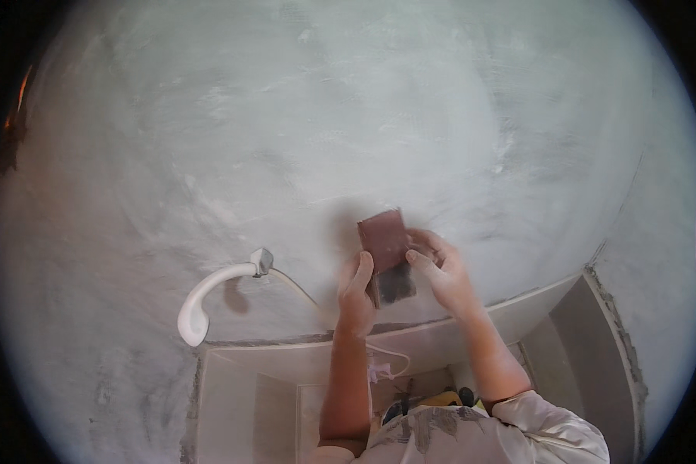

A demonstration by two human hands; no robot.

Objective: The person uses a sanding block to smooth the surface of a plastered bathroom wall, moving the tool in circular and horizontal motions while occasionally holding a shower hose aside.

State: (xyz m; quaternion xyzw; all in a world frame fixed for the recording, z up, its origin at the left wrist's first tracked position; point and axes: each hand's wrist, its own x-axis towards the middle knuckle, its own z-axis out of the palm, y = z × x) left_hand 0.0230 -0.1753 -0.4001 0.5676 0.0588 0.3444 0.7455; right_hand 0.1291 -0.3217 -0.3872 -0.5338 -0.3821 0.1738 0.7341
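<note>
In front of the grey plastered wall, both of my hands hold a reddish-brown sheet of sandpaper (384, 241). It lies against a dark grey, worn flat block or pad (396, 286), whose lower part shows beneath it. My left hand (355, 298) is closed round the left edge, thumb pointing up along it. On the right edge, my right hand (446, 274) grips the sandpaper between thumb and fingers. Pale dust covers both hands. Whether the sheet is fixed to the pad I cannot tell.
A white shower head (194, 323) sits in a wall holder (262, 261) to the left, its hose running down behind my left arm. Below is a pale tiled recess (247, 387) with rough plaster edges. A yellow and black thing (445, 399) shows low down, partly hidden by my clothing.
</note>
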